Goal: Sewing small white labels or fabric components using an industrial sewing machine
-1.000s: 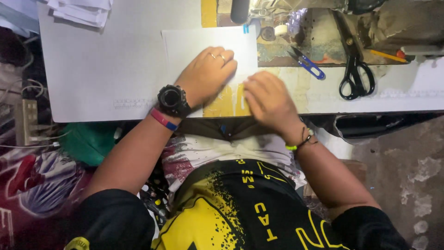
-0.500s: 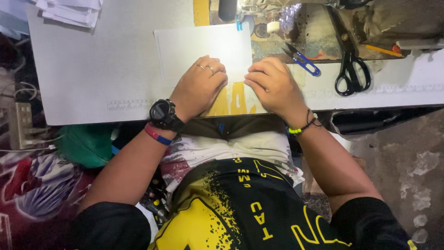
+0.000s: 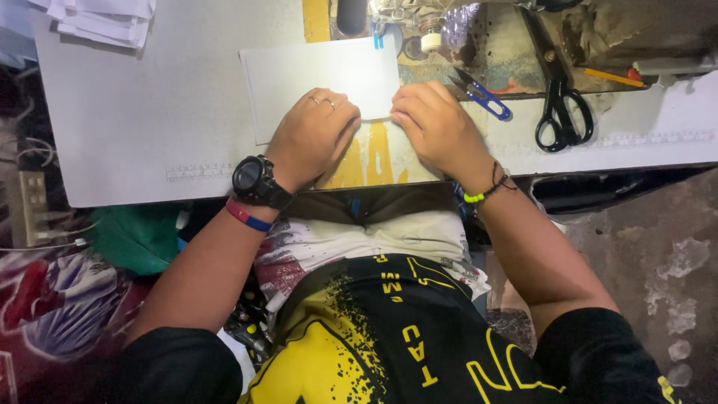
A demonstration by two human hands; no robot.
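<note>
White and smooth, the worktable [image 3: 134,112] fills the upper view, its near edge running left to right above the person's lap. At far left, on the table's back corner, sits a loose stack of white pieces [image 3: 101,19], with broad bare tabletop beside it. Toward the middle lies a flat, pale rectangular piece of fabric [image 3: 318,75], its long axis running left to right, its far end reaching up to the sewing machine [image 3: 419,15]. The left hand [image 3: 314,135], wearing rings and a black wristwatch [image 3: 254,182], presses flat on the piece's near edge, fingers curled. The right hand [image 3: 437,123] pinches its near right corner with bent fingers. Just right lie small blue-handled thread snips [image 3: 482,96], then black metal scissors [image 3: 561,112] on a worn, stained patch, pointing away. Bare concrete floor [image 3: 658,247] shows at lower right.
</note>
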